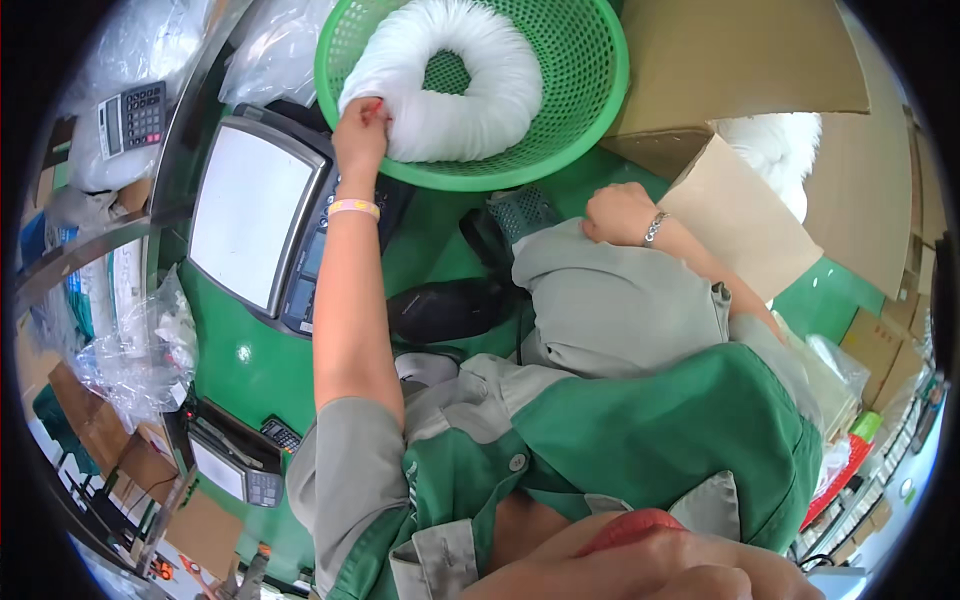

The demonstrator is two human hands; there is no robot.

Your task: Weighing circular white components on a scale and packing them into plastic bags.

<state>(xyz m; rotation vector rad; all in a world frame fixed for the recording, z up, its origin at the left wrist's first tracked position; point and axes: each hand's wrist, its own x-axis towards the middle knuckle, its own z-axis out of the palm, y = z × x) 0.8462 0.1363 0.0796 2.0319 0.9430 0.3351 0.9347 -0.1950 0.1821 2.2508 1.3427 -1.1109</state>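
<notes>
A thick, fluffy white ring-shaped bundle (455, 125) lies in a round green plastic basket (585, 105) at the top of the view. My left hand (362, 128), with a pale band on its wrist, reaches over the basket's rim. Its fingers are closed at the bundle's left end, where a bit of red shows at the fingertips. My right hand (620, 213), wearing a metal bracelet, is curled into a fist by my grey-clothed knee (620, 290). The palm side of that fist is hidden, so whatever it might hold cannot be seen.
Left of my left arm stands a scale (255, 215) with a pale platform. An open cardboard box (740, 65) holding more white fluffy material (770, 150) is at the upper right. A calculator (132, 120) rests on plastic bags at the far left; a smaller scale (235, 465) sits lower left.
</notes>
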